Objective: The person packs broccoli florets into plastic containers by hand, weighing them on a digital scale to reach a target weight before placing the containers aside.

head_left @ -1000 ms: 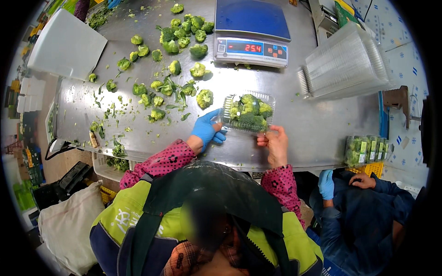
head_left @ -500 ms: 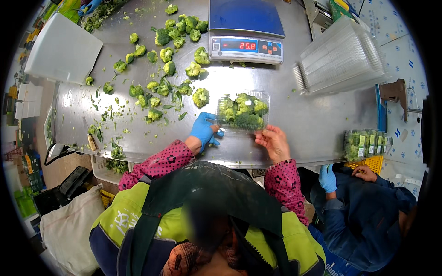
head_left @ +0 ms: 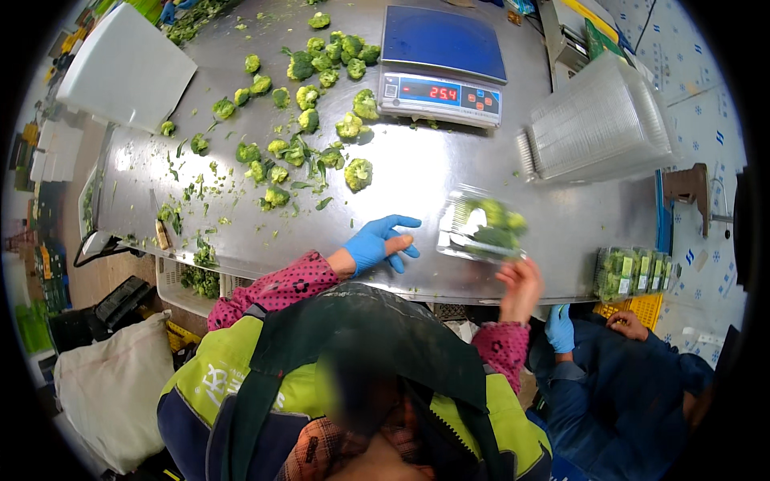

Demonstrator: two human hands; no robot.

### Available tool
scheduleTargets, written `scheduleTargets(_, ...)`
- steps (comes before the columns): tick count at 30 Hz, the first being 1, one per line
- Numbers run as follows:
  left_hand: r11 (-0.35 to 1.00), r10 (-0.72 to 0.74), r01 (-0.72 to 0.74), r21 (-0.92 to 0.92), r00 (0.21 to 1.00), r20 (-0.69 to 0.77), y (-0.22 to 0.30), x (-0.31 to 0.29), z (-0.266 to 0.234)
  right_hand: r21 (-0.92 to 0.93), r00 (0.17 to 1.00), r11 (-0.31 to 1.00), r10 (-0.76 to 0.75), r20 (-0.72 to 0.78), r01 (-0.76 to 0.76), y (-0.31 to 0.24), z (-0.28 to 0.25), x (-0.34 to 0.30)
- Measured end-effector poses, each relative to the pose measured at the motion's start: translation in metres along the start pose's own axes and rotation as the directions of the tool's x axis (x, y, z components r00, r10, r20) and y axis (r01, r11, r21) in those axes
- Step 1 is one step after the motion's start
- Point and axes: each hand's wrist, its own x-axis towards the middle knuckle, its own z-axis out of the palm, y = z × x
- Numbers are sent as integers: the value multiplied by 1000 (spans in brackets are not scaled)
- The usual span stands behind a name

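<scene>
My right hand (head_left: 521, 287), bare, pinches the near right corner of a clear plastic clamshell box (head_left: 459, 237) with broccoli florets (head_left: 496, 224) in it. The box is tilted and smeared by motion over the near part of the steel table. To its left, my left hand (head_left: 375, 245) in a torn blue glove has its fingers apart and touches nothing; the thumb is bare. Loose broccoli florets (head_left: 358, 174) lie beyond my left hand, with scraps of leaf among them.
Behind the florets stands a digital scale (head_left: 441, 56) with a lit display. A stack of clear clamshell boxes (head_left: 597, 124) lies at right. Packed broccoli boxes (head_left: 622, 272) stand near a person in dark blue (head_left: 622, 389). A white tub (head_left: 128, 68) and a knife (head_left: 161, 234) are at left.
My right hand has drawn the broccoli box to the right and tilted it. My left hand has come off the box, its fingers now spread. The view has shifted slightly.
</scene>
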Motion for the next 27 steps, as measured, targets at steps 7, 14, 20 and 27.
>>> scheduleTargets(7,995,97,-90,45,980,-172,-13,1,-7,-911,415,-39,-882,225,411,-118,-64,53)
scheduleTargets(14,989,104,-84,122,981,-165,-15,3,8,-619,28,-500,-764,645,606,-271,107,85)
scheduleTargets(20,978,188,-161,132,955,-230,-24,-4,3,-753,574,-204,-533,621,626,-316,144,136)
scheduleTargets(27,988,155,-139,70,921,-357,-38,-21,-8,-547,752,522,-375,542,654,-324,120,132)
